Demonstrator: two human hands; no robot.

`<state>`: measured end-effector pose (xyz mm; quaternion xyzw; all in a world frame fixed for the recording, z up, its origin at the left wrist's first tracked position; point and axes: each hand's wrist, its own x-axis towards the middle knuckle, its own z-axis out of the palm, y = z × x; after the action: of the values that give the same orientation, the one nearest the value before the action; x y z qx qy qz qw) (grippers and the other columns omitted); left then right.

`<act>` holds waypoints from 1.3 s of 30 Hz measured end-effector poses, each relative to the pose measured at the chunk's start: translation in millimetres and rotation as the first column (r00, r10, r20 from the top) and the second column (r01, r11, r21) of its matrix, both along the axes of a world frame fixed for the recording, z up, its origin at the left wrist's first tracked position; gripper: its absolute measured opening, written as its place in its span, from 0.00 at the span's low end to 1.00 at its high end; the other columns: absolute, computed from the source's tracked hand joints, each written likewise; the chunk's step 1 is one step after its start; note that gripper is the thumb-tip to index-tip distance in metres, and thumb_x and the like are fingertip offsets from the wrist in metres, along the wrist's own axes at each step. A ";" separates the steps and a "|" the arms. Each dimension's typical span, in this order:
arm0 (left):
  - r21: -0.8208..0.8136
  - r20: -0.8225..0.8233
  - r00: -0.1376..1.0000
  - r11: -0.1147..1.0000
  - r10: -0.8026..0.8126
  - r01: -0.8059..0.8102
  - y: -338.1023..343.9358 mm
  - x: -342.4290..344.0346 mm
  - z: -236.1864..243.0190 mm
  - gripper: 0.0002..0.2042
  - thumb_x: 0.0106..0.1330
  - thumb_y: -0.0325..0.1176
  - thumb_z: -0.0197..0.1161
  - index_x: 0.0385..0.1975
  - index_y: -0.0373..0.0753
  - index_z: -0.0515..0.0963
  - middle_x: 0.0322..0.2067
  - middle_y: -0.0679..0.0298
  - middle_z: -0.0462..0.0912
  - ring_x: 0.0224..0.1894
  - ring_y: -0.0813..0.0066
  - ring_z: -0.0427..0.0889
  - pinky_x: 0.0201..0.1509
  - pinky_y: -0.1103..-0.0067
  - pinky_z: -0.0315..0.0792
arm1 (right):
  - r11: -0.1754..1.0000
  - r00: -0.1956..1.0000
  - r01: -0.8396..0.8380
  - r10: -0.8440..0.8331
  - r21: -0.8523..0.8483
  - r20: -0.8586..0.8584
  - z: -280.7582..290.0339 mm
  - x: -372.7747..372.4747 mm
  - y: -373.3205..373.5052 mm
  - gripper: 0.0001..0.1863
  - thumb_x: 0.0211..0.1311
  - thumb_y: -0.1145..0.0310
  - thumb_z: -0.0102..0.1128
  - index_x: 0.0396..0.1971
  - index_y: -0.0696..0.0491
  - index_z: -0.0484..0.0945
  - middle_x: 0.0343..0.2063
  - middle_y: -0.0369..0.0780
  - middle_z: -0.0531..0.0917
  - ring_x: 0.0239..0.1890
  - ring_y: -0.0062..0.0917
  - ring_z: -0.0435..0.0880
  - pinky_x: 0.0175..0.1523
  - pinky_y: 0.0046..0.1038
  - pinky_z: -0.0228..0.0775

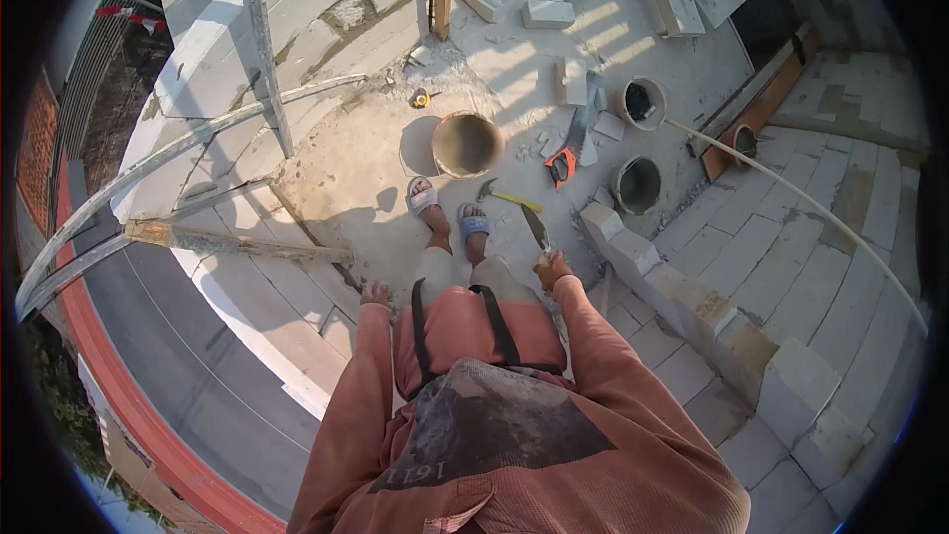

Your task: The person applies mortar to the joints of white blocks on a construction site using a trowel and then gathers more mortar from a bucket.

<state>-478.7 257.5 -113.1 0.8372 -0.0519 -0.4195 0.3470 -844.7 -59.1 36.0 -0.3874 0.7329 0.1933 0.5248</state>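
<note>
My right hand (554, 271) is closed around the handle of a pointed trowel (535, 227), its blade aimed away from me. My left hand (376, 294) hangs beside my left thigh, holding nothing, with its fingers apart. Ahead of my sandalled feet stands a round bucket (468, 145) with greyish contents. A hammer (509, 197) with a yellow handle lies on the floor just past the trowel's tip. Further right is a hand saw (563, 164) with an orange and black handle. A yellow and black tape measure (422, 99) rests beyond the bucket.
Two more buckets, a dark one (637, 185) and a pale one (643, 103), stand to the right. A stepped row of white blocks (712, 309) runs along my right side. Loose blocks (549, 14) lie farther off. Metal bars (262, 49) and a block wall (326, 20) rise at left.
</note>
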 end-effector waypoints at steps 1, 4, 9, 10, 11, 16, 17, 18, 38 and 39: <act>-0.006 -0.038 0.998 0.999 -0.040 0.039 -18.6 0.5 -5.0 0.29 0.64 0.46 0.65 0.57 0.30 0.72 0.50 0.54 0.81 0.47 0.69 0.81 0.50 0.76 0.75 | 0.999 0.999 -0.052 0.052 0.007 -0.004 -4.0 -0.1 -1.8 0.34 0.58 0.53 0.63 0.60 0.53 0.64 0.37 0.47 0.81 0.27 0.33 0.84 0.24 0.37 0.74; 0.150 -0.297 0.954 0.986 -0.032 0.079 -106.0 -3.6 11.0 0.28 0.64 0.47 0.66 0.59 0.37 0.71 0.50 0.58 0.80 0.50 0.66 0.81 0.48 0.73 0.74 | 0.997 0.998 0.068 -0.068 -0.030 -0.011 -10.3 -15.9 3.8 0.29 0.60 0.51 0.61 0.53 0.56 0.68 0.31 0.44 0.81 0.25 0.30 0.82 0.23 0.35 0.72; 0.059 -0.520 0.853 0.998 0.050 -0.022 -180.5 17.4 27.2 0.27 0.64 0.48 0.66 0.62 0.53 0.68 0.55 0.67 0.76 0.53 0.60 0.78 0.46 0.64 0.71 | 0.992 0.975 0.128 -0.128 0.010 0.180 1.0 2.4 15.6 0.26 0.63 0.45 0.55 0.46 0.55 0.74 0.23 0.39 0.79 0.21 0.27 0.80 0.24 0.33 0.71; 0.071 -0.542 0.840 0.997 0.019 0.023 -195.7 13.5 23.1 0.28 0.63 0.47 0.67 0.62 0.52 0.67 0.54 0.67 0.75 0.52 0.61 0.78 0.45 0.63 0.71 | 0.987 0.974 0.164 -0.161 -0.006 0.160 2.8 -1.2 18.0 0.26 0.63 0.45 0.55 0.46 0.55 0.74 0.23 0.39 0.79 0.21 0.27 0.80 0.24 0.33 0.71; 0.071 -0.557 0.830 0.996 -0.006 0.055 -205.4 19.0 15.3 0.29 0.63 0.45 0.67 0.63 0.53 0.65 0.52 0.67 0.75 0.50 0.63 0.78 0.45 0.64 0.71 | 0.978 0.970 0.197 -0.185 -0.065 0.157 2.2 -0.5 23.8 0.27 0.63 0.44 0.54 0.47 0.54 0.74 0.22 0.40 0.79 0.20 0.27 0.80 0.24 0.33 0.71; 0.140 -0.536 0.842 0.977 -0.061 0.160 -236.8 25.2 -22.5 0.31 0.63 0.41 0.68 0.65 0.54 0.62 0.55 0.67 0.74 0.54 0.59 0.76 0.47 0.60 0.71 | 0.954 0.985 0.143 -0.111 -0.264 0.134 -2.4 -6.1 27.5 0.29 0.63 0.42 0.54 0.49 0.53 0.73 0.23 0.40 0.77 0.18 0.26 0.76 0.22 0.31 0.69; 0.176 -0.534 0.846 0.976 -0.014 0.127 -240.4 12.8 -28.2 0.31 0.63 0.41 0.68 0.65 0.53 0.61 0.58 0.67 0.72 0.56 0.56 0.75 0.50 0.57 0.71 | 0.956 0.969 0.194 -0.153 -0.220 0.192 -3.7 -7.1 26.9 0.30 0.64 0.41 0.53 0.50 0.54 0.73 0.28 0.45 0.80 0.20 0.31 0.80 0.26 0.33 0.72; 0.220 -0.516 0.855 0.972 0.045 0.082 -239.3 9.6 -35.5 0.31 0.64 0.40 0.68 0.65 0.53 0.60 0.61 0.67 0.71 0.59 0.52 0.74 0.53 0.53 0.70 | 0.958 0.947 0.236 -0.189 -0.163 0.259 -3.9 -1.3 23.8 0.30 0.65 0.41 0.52 0.51 0.54 0.74 0.33 0.51 0.83 0.22 0.36 0.83 0.29 0.34 0.75; 0.344 -0.590 0.621 0.856 0.516 -0.386 -369.1 -141.9 -307.2 0.47 0.59 0.48 0.70 0.73 0.44 0.49 0.74 0.54 0.44 0.75 0.53 0.48 0.73 0.56 0.54 | 0.635 0.516 0.634 -0.772 0.442 0.370 -211.9 -26.3 -22.9 0.25 0.69 0.48 0.54 0.53 0.53 0.68 0.23 0.37 0.73 0.14 0.20 0.70 0.16 0.23 0.62; 0.326 -0.568 0.580 0.807 0.584 -0.493 -374.9 -131.1 -312.2 0.46 0.59 0.48 0.71 0.73 0.43 0.49 0.74 0.53 0.46 0.75 0.52 0.49 0.73 0.55 0.55 | 0.630 0.509 0.624 -0.776 0.462 0.372 -222.3 -21.6 -29.1 0.25 0.69 0.48 0.54 0.53 0.53 0.68 0.23 0.37 0.73 0.14 0.20 0.70 0.16 0.23 0.62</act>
<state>-609.8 -117.4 -425.3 0.6371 0.3551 -0.5571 0.3971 -866.3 -88.2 -186.3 -0.0165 0.6131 -0.0582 0.7877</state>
